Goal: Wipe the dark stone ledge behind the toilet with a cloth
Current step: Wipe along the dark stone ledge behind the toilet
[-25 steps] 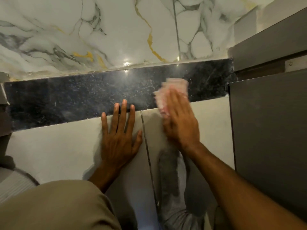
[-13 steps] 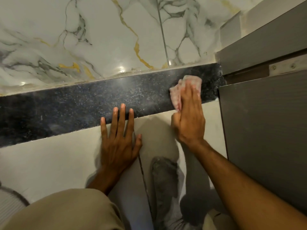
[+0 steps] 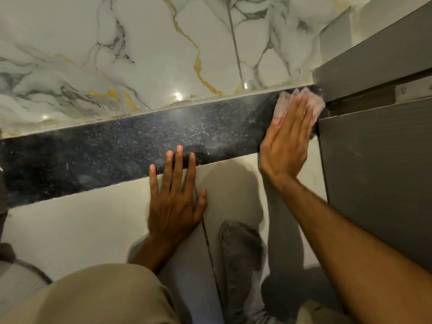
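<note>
R hand (image 3: 286,146) is lying flat, fingers straight and together, pressing a pale pink cloth (image 3: 314,105) down onto the far R end of the dark stone ledge (image 3: 117,157). It isn't gripping the cloth, just pinning it under palm and fingers; cloth is sticking out past the fingertips and is blurred. Cloth is touching the grey cabinet panel (image 3: 378,178) that is butting against the ledge's R end. L hand (image 3: 175,204) is resting open w/ fingers spread on the beige tile (image 3: 77,225) below the ledge, holding nothing; its three middle fingertips are overlapping the ledge's near edge. Ledge is running across the view from L to R, speckled and dusty-looking, w/ white marble wall tile (image 3: 145,54) (grey & gold veins) just behind it. A beige sleeve (image 3: 93,298) is filling the bottom L. A grey shoe (image 3: 243,258) is showing on the floor between the two forearms.
</note>
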Action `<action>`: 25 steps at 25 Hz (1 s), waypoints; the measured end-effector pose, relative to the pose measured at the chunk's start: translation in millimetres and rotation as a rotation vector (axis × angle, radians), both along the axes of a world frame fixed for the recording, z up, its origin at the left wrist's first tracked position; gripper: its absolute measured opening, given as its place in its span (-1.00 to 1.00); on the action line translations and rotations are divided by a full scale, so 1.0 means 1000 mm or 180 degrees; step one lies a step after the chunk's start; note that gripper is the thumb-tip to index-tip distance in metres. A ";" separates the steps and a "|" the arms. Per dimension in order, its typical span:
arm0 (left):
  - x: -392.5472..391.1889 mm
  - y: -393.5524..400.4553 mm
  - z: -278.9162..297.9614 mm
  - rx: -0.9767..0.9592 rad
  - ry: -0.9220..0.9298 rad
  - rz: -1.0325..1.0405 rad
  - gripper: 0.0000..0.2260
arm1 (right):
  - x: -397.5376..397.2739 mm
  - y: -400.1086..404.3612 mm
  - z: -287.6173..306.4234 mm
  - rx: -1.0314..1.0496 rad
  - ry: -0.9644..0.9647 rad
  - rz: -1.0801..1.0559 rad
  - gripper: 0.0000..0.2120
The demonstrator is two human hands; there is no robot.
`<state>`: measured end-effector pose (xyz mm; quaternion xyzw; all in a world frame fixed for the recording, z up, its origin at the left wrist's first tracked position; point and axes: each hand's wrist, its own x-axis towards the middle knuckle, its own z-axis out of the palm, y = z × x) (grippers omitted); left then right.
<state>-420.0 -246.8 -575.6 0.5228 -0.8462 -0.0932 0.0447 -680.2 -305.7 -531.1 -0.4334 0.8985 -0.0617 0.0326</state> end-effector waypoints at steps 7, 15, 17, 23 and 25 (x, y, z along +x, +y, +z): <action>0.001 0.000 0.004 -0.0062 0.0058 0.0013 -0.32 | 0.053 0.051 0.008 0.0348 -0.0360 0.2020 -0.40; 0.032 0.022 0.004 -0.0041 -0.0077 0.0565 -0.31 | 0.106 -0.036 -0.010 0.0076 0.0084 0.1970 -0.37; 0.037 0.029 0.006 -0.0031 -0.0124 0.0703 -0.31 | 0.113 -0.002 -0.006 0.0175 -0.0183 0.2849 -0.40; 0.052 0.043 0.012 0.0019 -0.0025 0.0984 -0.32 | 0.051 -0.005 0.010 0.0392 0.0046 0.3000 -0.37; 0.063 0.046 0.008 0.0014 -0.0059 0.1177 -0.32 | 0.113 -0.040 -0.005 0.0236 -0.0023 0.2611 -0.36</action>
